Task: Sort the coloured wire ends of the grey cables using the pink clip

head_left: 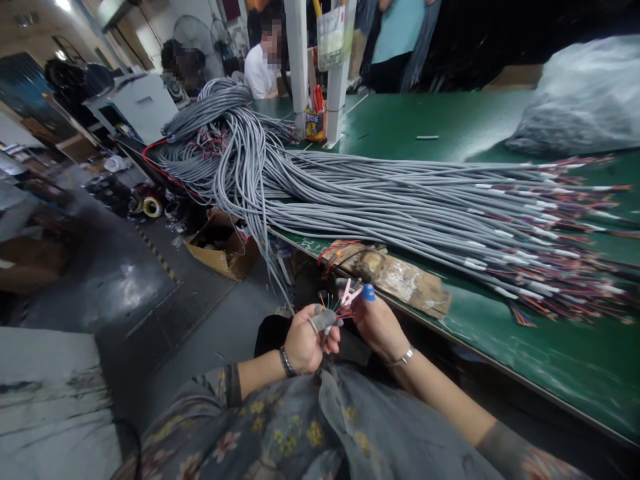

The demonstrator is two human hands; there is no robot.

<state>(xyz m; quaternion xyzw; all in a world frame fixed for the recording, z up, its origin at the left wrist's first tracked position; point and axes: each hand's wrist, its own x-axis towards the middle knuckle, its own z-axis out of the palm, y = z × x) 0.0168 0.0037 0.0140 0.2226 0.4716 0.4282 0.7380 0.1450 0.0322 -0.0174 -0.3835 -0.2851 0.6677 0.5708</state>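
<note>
My left hand (306, 340) is closed around the end of a grey cable, with a grey wrap on one finger. Thin coloured wires (330, 303), among them orange, green and red, fan out of its grip. Close beside it, my right hand (379, 328) has blue tape on a fingertip. Its fingers are bent around a small pink clip-like tool (350, 292) at the wires; the exact kind is too small to make out. Both hands are above my lap, just off the bench edge.
A big bundle of grey cables (360, 193) with stripped, coloured ends covers the green bench (565, 353). A worn wooden block (405, 280) sits at its edge. A plastic bag (585, 100) and white posts (300, 60) stand beyond. A carton (220, 250) is below; other people are behind.
</note>
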